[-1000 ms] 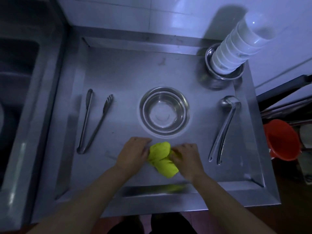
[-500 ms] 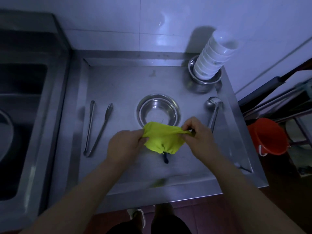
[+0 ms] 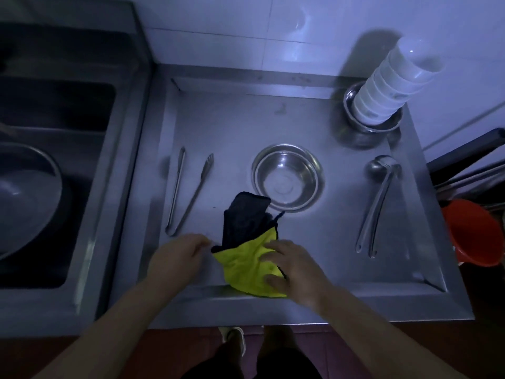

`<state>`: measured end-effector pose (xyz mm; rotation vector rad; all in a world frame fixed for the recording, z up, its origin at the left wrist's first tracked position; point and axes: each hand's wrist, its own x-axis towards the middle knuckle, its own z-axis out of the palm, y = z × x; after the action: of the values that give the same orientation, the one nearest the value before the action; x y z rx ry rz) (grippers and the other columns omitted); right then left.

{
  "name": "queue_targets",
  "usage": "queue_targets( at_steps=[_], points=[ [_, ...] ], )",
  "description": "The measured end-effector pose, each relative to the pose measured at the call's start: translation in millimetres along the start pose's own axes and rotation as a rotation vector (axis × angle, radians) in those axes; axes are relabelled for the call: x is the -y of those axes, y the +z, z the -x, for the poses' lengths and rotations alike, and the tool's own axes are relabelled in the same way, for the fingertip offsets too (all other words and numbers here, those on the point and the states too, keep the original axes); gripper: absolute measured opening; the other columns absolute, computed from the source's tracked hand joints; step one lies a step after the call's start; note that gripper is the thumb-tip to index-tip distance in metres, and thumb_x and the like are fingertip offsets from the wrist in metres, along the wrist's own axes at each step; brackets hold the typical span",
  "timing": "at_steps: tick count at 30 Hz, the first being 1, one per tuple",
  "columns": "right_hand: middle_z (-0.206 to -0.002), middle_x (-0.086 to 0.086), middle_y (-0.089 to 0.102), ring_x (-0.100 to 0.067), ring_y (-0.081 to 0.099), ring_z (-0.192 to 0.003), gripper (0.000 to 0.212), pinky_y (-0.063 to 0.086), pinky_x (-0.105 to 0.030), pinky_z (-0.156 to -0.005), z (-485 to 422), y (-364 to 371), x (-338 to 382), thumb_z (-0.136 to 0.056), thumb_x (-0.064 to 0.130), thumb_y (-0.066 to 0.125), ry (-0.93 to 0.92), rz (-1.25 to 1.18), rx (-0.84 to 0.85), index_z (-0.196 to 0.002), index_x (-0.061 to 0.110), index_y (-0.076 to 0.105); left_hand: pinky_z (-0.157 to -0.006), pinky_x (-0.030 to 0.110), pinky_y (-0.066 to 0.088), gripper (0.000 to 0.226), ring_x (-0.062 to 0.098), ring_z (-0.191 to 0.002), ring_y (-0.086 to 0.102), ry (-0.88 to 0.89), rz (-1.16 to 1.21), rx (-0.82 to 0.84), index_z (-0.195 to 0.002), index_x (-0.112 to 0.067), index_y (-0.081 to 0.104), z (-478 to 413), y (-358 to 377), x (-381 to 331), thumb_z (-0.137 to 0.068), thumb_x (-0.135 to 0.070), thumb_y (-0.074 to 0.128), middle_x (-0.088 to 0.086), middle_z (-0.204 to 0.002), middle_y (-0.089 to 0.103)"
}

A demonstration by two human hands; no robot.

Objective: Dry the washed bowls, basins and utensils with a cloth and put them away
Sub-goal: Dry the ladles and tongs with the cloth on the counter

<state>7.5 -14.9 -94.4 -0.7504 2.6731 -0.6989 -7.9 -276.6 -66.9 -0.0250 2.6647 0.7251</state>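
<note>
progress: early, as i judge it. the cloth (image 3: 246, 266) is being laid out, not yet on any dish.
left to do: the steel bowl (image 3: 287, 177), tongs (image 3: 188, 192), two ladles (image 3: 378, 203) and the stack of white bowls (image 3: 393, 86) in its steel basin (image 3: 374, 128) all lie out on the drainboard (image 3: 232, 127). none is in hand or put away. too dim to tell wet from dry.
cloth, place: on the drainboard at its front lip, between the two hands, front of the steel bowl.
cloth, long axis: runs from the front lip away from the person, toward the steel bowl, leaning slightly right.
cloth, which way it points: yellow side up near the person. a dark flap is turned up at the far end, its tip by the bowl's near rim. whether they touch, cannot tell.
left hand (image 3: 180, 255): fingers curled right at the cloth's left corner. blurred, so i cannot tell if it pinches the edge.
right hand (image 3: 295, 269): fingers spread and laid flat on the yellow part, pressing it down.
other: a sink (image 3: 54, 110) to the left with a large pan in it, and a red bucket (image 3: 481, 231) off to the right.
</note>
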Motion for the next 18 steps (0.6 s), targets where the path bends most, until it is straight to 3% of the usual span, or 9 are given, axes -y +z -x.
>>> queue_targets(
  at_steps=[2,5,8,12,18],
  points=[
    [-0.147,-0.008,0.04,-0.03,0.035,-0.136,0.057,0.032,-0.049,-0.109,-22,37,-1,-0.085,0.047,0.052,-0.087,0.219,0.046,-0.138,0.029,0.043,-0.078,0.032,0.048,0.027,0.024,-0.099,0.063,-0.048,-0.014,-0.094,-0.112,-0.015,0.067,-2,0,16,-0.09,-0.007,0.054,0.003,-0.113,0.067],
    [-0.155,-0.006,0.026,-0.03,0.015,-0.144,0.061,0.012,-0.057,-0.112,-63,68,6,-0.091,0.057,0.037,-0.151,0.325,0.071,-0.147,0.032,0.029,-0.072,0.04,0.051,0.025,0.035,-0.089,0.063,-0.03,-0.115,-0.203,-0.102,-0.006,0.068,-19,1,35,-0.078,-0.003,0.068,0.013,-0.102,0.067],
    [-0.154,-0.006,0.03,-0.031,0.017,-0.144,0.06,0.011,-0.058,-0.113,-101,75,8,-0.091,0.056,0.037,-0.102,0.332,0.006,-0.146,0.032,0.032,-0.076,0.045,0.049,0.028,0.038,-0.095,0.059,-0.015,-0.271,-0.283,-0.092,-0.004,0.067,-46,3,50,-0.067,-0.012,0.077,0.017,-0.104,0.064],
    [-0.153,-0.008,0.03,-0.031,0.017,-0.144,0.063,0.014,-0.059,-0.112,-144,71,0,-0.09,0.054,0.038,0.041,0.353,-0.071,-0.147,0.028,0.034,-0.079,0.041,0.037,0.025,0.03,-0.097,0.045,-0.067,-0.36,-0.308,-0.071,-0.008,0.066,-73,8,57,-0.066,-0.031,0.069,0.013,-0.092,0.061],
    [-0.157,-0.009,0.021,-0.031,0.008,-0.146,0.068,0.008,-0.058,-0.114,-184,60,-15,-0.09,0.055,0.032,0.142,0.4,-0.095,-0.15,0.024,0.026,-0.071,0.038,0.028,0.025,0.03,-0.085,0.038,-0.041,-0.356,-0.484,-0.063,-0.004,0.058,-86,-2,57,-0.075,-0.025,0.051,0.016,-0.078,0.054]
  ],
)
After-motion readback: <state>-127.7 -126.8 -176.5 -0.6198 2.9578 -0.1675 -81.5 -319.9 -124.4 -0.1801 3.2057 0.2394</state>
